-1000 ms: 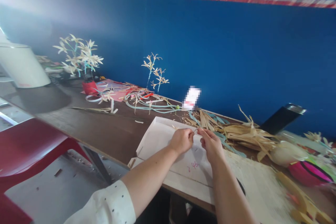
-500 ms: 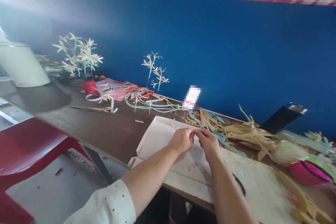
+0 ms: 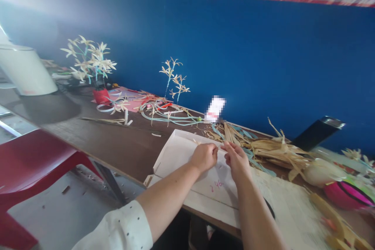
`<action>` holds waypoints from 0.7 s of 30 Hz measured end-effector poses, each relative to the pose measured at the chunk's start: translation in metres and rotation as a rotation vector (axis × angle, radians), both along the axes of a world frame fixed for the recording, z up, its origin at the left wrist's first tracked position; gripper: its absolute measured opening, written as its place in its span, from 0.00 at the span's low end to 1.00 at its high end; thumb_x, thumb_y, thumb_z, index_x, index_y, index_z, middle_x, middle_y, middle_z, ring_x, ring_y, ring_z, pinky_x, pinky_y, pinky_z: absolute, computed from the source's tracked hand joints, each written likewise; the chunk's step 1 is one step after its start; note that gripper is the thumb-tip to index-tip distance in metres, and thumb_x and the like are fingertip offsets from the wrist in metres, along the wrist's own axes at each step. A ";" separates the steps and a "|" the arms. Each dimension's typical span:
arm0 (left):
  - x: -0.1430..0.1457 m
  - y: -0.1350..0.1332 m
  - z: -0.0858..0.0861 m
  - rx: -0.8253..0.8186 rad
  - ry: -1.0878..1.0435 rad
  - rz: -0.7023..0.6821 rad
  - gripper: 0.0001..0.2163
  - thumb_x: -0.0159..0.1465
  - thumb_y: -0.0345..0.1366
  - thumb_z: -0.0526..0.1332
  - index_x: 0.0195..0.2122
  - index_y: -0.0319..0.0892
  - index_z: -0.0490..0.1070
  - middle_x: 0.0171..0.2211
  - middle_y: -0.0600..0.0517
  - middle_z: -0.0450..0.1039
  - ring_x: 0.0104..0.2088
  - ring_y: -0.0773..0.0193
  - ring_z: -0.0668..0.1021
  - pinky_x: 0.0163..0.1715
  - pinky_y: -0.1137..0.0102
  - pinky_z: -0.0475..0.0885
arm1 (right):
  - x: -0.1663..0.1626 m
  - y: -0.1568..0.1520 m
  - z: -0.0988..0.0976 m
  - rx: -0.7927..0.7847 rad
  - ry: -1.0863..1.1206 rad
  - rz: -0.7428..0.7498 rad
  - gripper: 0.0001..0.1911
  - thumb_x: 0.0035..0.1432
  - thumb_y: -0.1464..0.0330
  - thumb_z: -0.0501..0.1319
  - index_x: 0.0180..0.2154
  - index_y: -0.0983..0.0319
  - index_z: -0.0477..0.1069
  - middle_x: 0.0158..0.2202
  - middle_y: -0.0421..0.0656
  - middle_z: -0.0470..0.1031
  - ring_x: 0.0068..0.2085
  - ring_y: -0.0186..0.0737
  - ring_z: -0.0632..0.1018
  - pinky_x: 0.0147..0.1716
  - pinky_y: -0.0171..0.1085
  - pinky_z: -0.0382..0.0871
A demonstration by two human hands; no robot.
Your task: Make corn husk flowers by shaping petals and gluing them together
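Both hands are over a shallow white cardboard box with pink handwriting on it. My left hand is closed, its fingers curled around something too small to make out. Close on its right, my right hand has thumb and forefinger pinched together. What that pinch holds is also unclear; a faint pale thread or strip seems to span the short gap between the hands. Just past the left knuckles a pale pointed petal-like tip shows, and I cannot tell whether it is held or lying in the box.
Dried husks lie right of the box, near a black tumbler and a pink pouch. Behind are blue-green strips and husk flowers. A red pot, white bin and red chair are left.
My right hand has moved slightly right, away from the left, so a small gap now separates fingertips that were together. My left hand has stayed nearly in place.
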State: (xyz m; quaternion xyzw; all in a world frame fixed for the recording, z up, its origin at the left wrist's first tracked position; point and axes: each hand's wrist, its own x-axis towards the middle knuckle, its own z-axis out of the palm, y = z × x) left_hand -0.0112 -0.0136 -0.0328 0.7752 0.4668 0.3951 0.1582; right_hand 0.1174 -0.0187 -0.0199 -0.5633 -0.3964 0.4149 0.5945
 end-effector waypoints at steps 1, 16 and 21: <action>0.000 0.000 0.000 0.001 0.010 0.000 0.13 0.62 0.35 0.50 0.24 0.41 0.69 0.24 0.50 0.74 0.27 0.64 0.75 0.28 0.72 0.63 | 0.000 0.001 -0.001 0.015 0.011 0.012 0.26 0.38 0.54 0.68 0.37 0.62 0.68 0.28 0.41 0.74 0.16 0.25 0.59 0.13 0.29 0.47; 0.001 -0.002 0.002 -0.021 0.115 0.003 0.13 0.63 0.36 0.50 0.27 0.40 0.71 0.27 0.48 0.75 0.30 0.63 0.76 0.29 0.72 0.63 | -0.002 0.001 -0.003 0.058 -0.050 -0.014 0.25 0.37 0.59 0.69 0.38 0.61 0.67 0.22 0.35 0.70 0.17 0.27 0.62 0.14 0.29 0.51; 0.001 -0.002 0.003 -0.041 0.096 0.001 0.13 0.63 0.36 0.50 0.27 0.40 0.72 0.27 0.48 0.75 0.30 0.63 0.75 0.29 0.73 0.63 | -0.002 0.001 -0.002 0.054 -0.048 -0.028 0.24 0.38 0.58 0.69 0.38 0.62 0.69 0.23 0.35 0.70 0.17 0.26 0.61 0.13 0.28 0.49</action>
